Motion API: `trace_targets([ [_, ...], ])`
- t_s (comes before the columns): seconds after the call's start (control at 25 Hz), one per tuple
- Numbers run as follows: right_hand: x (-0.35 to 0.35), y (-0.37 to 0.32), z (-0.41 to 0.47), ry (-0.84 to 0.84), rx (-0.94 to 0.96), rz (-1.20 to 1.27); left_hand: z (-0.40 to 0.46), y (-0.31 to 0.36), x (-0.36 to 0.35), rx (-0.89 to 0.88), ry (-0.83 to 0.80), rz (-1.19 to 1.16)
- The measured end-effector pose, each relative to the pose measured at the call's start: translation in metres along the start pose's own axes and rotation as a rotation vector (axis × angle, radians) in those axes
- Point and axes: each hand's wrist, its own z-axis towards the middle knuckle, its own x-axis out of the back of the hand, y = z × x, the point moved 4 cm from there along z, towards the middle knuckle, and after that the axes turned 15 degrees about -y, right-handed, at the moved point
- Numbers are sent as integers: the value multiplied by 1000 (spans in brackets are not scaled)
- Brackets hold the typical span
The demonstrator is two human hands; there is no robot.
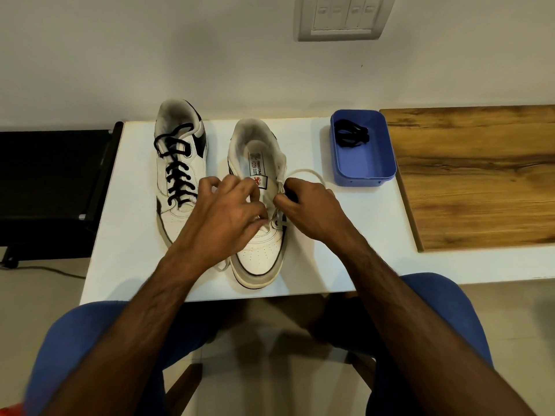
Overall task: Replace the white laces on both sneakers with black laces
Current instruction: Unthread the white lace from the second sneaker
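Two white sneakers stand on the white table (345, 250). The left sneaker (180, 163) is laced with a black lace (177, 181). The right sneaker (258, 235) still carries a white lace (309, 173), which loops out to the right past its collar. My left hand (228, 211) sits over the right sneaker's lacing, fingers curled and pinching the white lace near the tongue. My right hand (309, 208) pinches the lace at the shoe's right eyelets. A loose lace end (222, 267) lies by the toe. Another black lace (351, 134) lies coiled in a blue tray (387, 163).
A wooden board (474, 175) lies on the right part of the table. A black stand (51, 181) is left of the table. A switch panel (342, 16) is on the wall. My knees in blue trousers (90, 340) are below the table's front edge.
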Motion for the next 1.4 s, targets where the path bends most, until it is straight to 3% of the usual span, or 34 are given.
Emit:
trace_targets([
  [0.32, -1, 0, 0, -1, 10, -3, 4, 3, -4, 1, -30, -1],
  [0.64, -1, 2, 2, -16, 23, -35, -15, -22, 27, 116, 126, 73],
  [0.92, -2, 0, 3, -1, 29, -39, 1, -2, 1, -17, -41, 78],
  [1.08, -2, 1, 3, -7, 26, -40, -4, -7, 15, 17, 45, 79],
  [1.24, 0, 4, 2, 2, 16, -49, -26, -38, 39, 174, 176, -17],
  [1.4, 0, 2, 1, 11, 23, -44, -12, -16, 19, 46, 52, -18],
])
